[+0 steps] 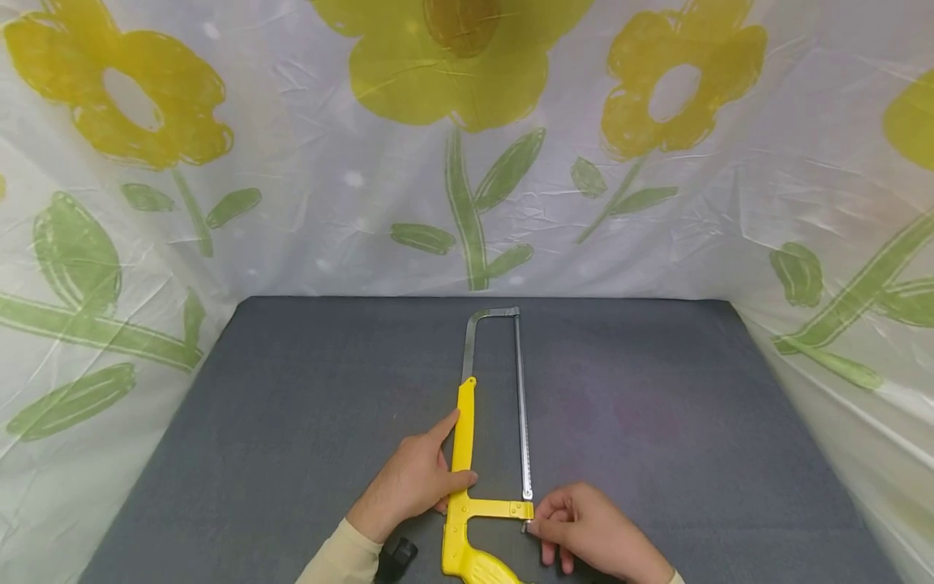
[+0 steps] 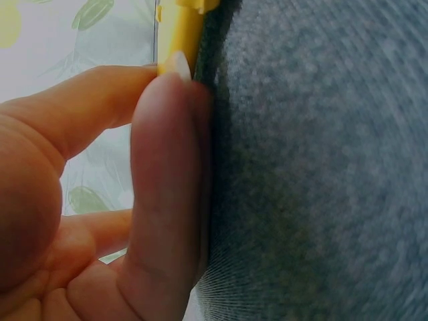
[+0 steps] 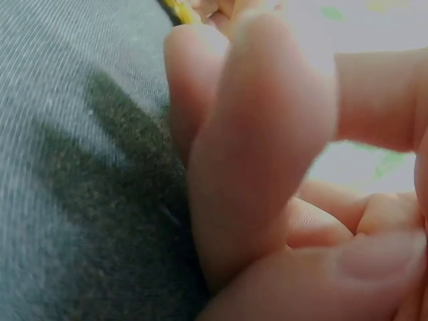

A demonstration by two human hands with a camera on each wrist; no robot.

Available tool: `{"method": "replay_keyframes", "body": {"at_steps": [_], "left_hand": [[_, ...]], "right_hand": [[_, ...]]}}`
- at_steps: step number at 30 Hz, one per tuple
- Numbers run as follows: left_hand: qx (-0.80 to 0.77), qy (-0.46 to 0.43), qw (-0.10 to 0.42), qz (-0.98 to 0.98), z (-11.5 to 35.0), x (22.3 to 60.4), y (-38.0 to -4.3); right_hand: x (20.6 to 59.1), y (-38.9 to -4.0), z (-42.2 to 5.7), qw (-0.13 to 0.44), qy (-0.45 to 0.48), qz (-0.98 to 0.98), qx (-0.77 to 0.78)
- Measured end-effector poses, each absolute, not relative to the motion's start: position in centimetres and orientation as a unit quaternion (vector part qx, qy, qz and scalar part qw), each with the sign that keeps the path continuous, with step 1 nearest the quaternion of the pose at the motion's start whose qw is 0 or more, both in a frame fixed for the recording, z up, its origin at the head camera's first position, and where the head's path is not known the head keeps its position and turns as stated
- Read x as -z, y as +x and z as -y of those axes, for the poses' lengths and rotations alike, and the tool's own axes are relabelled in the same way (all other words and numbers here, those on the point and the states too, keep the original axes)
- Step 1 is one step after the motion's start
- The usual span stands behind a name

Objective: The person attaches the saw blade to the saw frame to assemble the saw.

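A hacksaw [image 1: 464, 430] with a yellow frame and a bare metal front bow lies on the dark table, its handle towards me. Its thin blade [image 1: 522, 405] runs along the right side. My left hand [image 1: 412, 478] holds the yellow frame bar between thumb and fingers; that bar [image 2: 179, 33] tops the left wrist view. At the near end of the blade, the thumb and index finger of my right hand [image 1: 594, 527] pinch the small metal wing nut [image 1: 525, 527] below the yellow arm. In the right wrist view, the fingers hide the nut.
The grey cloth-covered table [image 1: 642, 405] extends on both sides of the saw. A white curtain [image 1: 314, 203] with yellow flowers hangs behind it and along both sides. A small black device [image 1: 397, 560] sits by my left wrist.
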State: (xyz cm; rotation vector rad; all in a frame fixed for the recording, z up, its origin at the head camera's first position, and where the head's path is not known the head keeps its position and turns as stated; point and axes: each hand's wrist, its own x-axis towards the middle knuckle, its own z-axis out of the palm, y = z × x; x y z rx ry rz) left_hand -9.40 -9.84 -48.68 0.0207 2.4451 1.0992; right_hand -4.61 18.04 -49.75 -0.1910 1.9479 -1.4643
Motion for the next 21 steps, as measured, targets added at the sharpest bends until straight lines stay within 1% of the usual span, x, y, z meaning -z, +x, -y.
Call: {"method": "replay_keyframes", "body": {"at_steps": [13, 16, 18, 21], "left_hand": [[-0.404, 0.012, 0.231, -0.885, 9.5, 48.7, -9.7], [-0.406, 0.011, 0.235, -0.883, 9.7, 48.5, -9.6], [-0.401, 0.012, 0.237, -0.885, 10.1, 48.5, -9.5], [-0.375, 0.011, 0.221, -0.9, 11.1, 48.4, -9.3]], "right_hand": [[49.7, -4.8, -18.9, 0.332, -0.063, -0.786, 0.518], [49.9, -5.2, -19.2, 0.29, -0.063, -0.812, 0.503], [50.0, -5.5, -19.4, 0.245, -0.051, -0.835, 0.49], [50.0, -5.8, -19.8, 0.176, -0.016, -0.863, 0.472]]}}
